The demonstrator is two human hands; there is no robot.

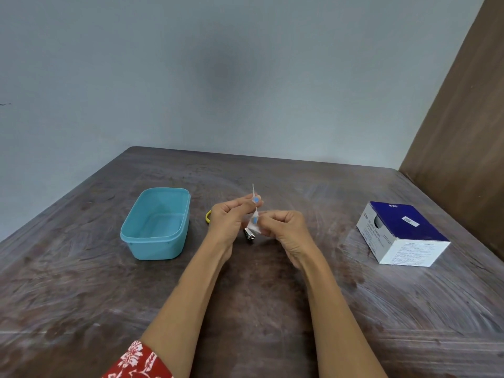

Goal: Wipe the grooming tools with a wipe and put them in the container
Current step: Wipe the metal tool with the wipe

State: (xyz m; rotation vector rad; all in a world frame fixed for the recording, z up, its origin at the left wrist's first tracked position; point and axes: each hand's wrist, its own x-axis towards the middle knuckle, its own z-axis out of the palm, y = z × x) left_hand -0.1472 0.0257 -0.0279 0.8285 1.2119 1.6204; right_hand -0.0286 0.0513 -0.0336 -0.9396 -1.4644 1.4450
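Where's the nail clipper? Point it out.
In the head view, the nail clipper lies on the table near its middle, just below the two hands, right of the blue container.

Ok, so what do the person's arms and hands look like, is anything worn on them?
Both forearms are bare, and the left hand and right hand show no gloves, rings or watch. The only clothing visible is a red sleeve with a white floral print on the left arm.

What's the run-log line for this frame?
step: opening wipe packet | left hand: pinches packet top | right hand: pinches packet bottom | nail clipper: on table | container: empty
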